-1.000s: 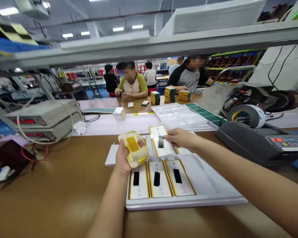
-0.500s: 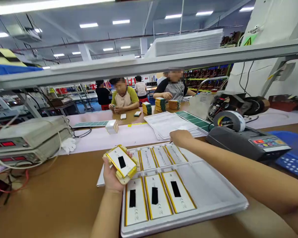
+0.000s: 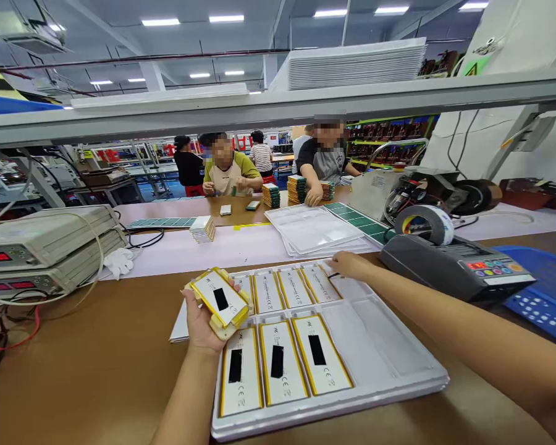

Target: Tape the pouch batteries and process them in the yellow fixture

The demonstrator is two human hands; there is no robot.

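Observation:
My left hand (image 3: 202, 322) is wrapped round a white battery pack (image 3: 219, 298) with yellow edges and a black patch, resting on a pale holder, left of the white tray (image 3: 389, 395). My right hand (image 3: 349, 264) is closed at the tray's far edge, with a small dark strip (image 3: 334, 275) at its fingertips. Three packs with black patches lie in the tray's near row, one of them a flat battery pack (image 3: 322, 355). Several packs without visible patches lie in the far row, partly hidden behind the held pack.
A tape dispenser (image 3: 454, 266) and blue basket (image 3: 532, 278) stand at right. Stacked instruments (image 3: 50, 247) and a white glove (image 3: 119, 262) are at left. Beyond lie white trays (image 3: 312, 225) and battery stacks (image 3: 202, 228). Two people sit across; one person's hand (image 3: 314, 194) reaches toward those trays.
My right hand has drawn back slightly from the white sheets to the tray's far edge, the dark strip now clearer. The person across has stretched an arm forward. The view has shifted slightly.

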